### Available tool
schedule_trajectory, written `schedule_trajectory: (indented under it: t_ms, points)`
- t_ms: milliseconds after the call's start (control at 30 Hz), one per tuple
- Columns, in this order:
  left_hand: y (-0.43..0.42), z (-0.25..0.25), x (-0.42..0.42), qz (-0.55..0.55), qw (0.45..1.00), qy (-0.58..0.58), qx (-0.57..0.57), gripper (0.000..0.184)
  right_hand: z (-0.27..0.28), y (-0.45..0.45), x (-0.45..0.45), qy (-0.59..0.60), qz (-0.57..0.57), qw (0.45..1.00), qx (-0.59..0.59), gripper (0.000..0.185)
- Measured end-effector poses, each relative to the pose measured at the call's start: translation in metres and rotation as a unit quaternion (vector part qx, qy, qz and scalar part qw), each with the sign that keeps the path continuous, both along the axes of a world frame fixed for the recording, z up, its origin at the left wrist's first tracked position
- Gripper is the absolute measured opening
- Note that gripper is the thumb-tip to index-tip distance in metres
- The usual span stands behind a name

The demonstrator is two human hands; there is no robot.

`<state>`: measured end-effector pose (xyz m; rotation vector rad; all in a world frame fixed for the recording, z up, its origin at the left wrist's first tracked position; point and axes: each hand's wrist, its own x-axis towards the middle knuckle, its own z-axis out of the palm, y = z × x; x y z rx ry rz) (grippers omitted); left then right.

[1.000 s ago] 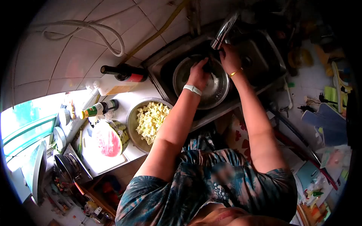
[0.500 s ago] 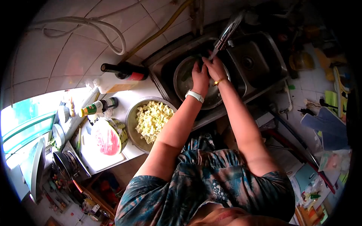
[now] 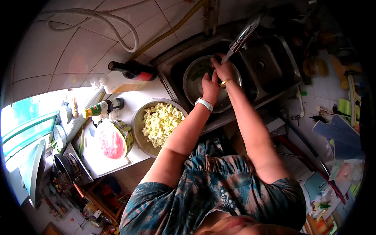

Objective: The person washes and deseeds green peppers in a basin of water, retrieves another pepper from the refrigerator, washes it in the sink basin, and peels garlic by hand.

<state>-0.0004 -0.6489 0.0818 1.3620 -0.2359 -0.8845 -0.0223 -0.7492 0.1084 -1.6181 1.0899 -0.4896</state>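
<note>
Under the chrome faucet (image 3: pixel 243 36), my left hand (image 3: pixel 210 87) and my right hand (image 3: pixel 224 71) are close together over a round metal basin (image 3: pixel 190 93) in the left sink bowl. Water runs from the spout onto my right hand. Dark green pieces (image 3: pixel 200 71), perhaps vegetables, lie in the basin just beyond my left fingertips. Both hands have fingers bent and drawn together around something dark and small; its kind is hidden. A white watch sits on my left wrist and a gold bracelet on my right.
Left of the sink stands a large metal bowl (image 3: pixel 138 129) of chopped pale cabbage (image 3: pixel 160 124). Beside it are a cut watermelon (image 3: pixel 111 140) on a white board, a green-labelled bottle (image 3: pixel 102 108) and a dark wine bottle (image 3: pixel 132 71). The right sink bowl (image 3: pixel 270 72) adjoins.
My hands have parted slightly, the left lower and the right shifted under the water stream. More of the dark green pieces in the basin now shows. The view has shifted a little.
</note>
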Motion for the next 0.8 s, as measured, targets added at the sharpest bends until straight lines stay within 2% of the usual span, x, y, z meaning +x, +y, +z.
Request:
schedule_trajectory:
  t_ms: [33, 67, 100, 133, 167, 233, 267, 333, 367, 400, 433, 467, 500, 567, 633, 667, 700, 733, 767, 800]
  points:
    - [-0.001, -0.009, -0.001, -0.002, 1.0, -0.001, 0.0, 0.03, 0.0, -0.005, 0.002, 0.063, -0.001, 0.998, 0.018, 0.035]
    - [-0.004, -0.011, -0.001, 0.064, 0.995, 0.008, 0.071, 0.033, 0.005, -0.006, 0.005, 0.063, -0.002, 0.998, 0.017, 0.035]
    - [-0.005, -0.014, -0.002, 0.129, 0.981, 0.018, 0.143, 0.035, 0.012, -0.007, 0.009, 0.075, -0.048, 0.989, -0.12, 0.032]
    - [-0.003, -0.017, 0.002, 0.133, 0.976, 0.142, 0.097, 0.04, 0.016, -0.006, 0.011, 0.087, -0.093, 0.959, -0.254, 0.029]
    - [-0.001, -0.015, 0.008, 0.131, 0.976, 0.143, 0.098, 0.04, 0.015, -0.005, 0.007, 0.089, -0.094, 0.959, -0.254, 0.029]
    - [0.0, -0.013, 0.016, 0.003, 0.924, 0.381, 0.017, 0.042, 0.013, 0.004, -0.006, 0.024, -0.022, 0.945, -0.326, 0.024]
    - [-0.005, -0.004, 0.016, -0.03, 0.879, 0.466, -0.095, 0.04, 0.012, 0.01, -0.012, 0.025, -0.023, 0.944, -0.327, 0.024]
    - [-0.012, -0.001, 0.024, -0.029, 0.872, 0.476, -0.112, 0.038, 0.009, 0.024, -0.026, 0.006, 0.054, 0.96, -0.275, 0.021]
    - [-0.017, -0.001, 0.028, -0.028, 0.864, 0.486, -0.128, 0.036, 0.008, 0.032, -0.034, 0.007, 0.053, 0.959, -0.277, 0.021]
    - [-0.02, -0.011, 0.031, -0.015, 0.887, 0.443, -0.13, 0.034, 0.007, 0.04, -0.043, -0.039, 0.07, 0.964, -0.253, 0.02]
    - [-0.021, -0.021, 0.034, -0.016, 0.887, 0.443, -0.13, 0.034, 0.006, 0.047, -0.052, -0.086, 0.088, 0.966, -0.227, 0.019]
    - [-0.019, -0.026, 0.038, -0.051, 0.909, 0.405, -0.089, 0.034, 0.015, 0.052, -0.06, -0.113, 0.102, 0.975, -0.162, 0.022]
    - [-0.018, -0.031, 0.04, -0.086, 0.926, 0.365, -0.046, 0.035, 0.02, 0.049, -0.064, -0.112, 0.102, 0.975, -0.161, 0.022]
    - [-0.019, -0.032, 0.031, -0.063, 0.94, 0.332, -0.046, 0.034, 0.024, 0.044, -0.071, -0.011, 0.041, 0.959, -0.281, 0.029]
    - [-0.015, -0.015, 0.023, -0.078, 0.973, 0.206, 0.067, 0.036, -0.006, 0.024, -0.063, 0.018, 0.008, 0.967, -0.254, 0.036]
    - [-0.017, -0.014, 0.017, -0.083, 0.979, 0.153, 0.108, 0.038, -0.03, 0.013, -0.055, -0.04, 0.048, 0.993, -0.104, 0.041]
    - [-0.016, -0.02, 0.012, -0.085, 0.979, 0.153, 0.109, 0.038, -0.049, 0.006, -0.05, -0.098, 0.087, 0.99, 0.047, 0.046]
    - [-0.012, -0.033, 0.009, -0.109, 0.987, -0.028, 0.114, 0.038, -0.06, 0.01, -0.04, -0.034, 0.035, 0.998, -0.026, 0.038]
    - [-0.009, -0.04, 0.006, -0.13, 0.963, -0.208, 0.115, 0.038, -0.061, 0.001, -0.033, -0.035, 0.035, 0.998, -0.026, 0.038]
    - [-0.008, -0.023, 0.0, -0.12, 0.958, -0.227, 0.127, 0.039, -0.058, -0.009, -0.025, 0.055, 0.057, 0.997, -0.002, 0.039]
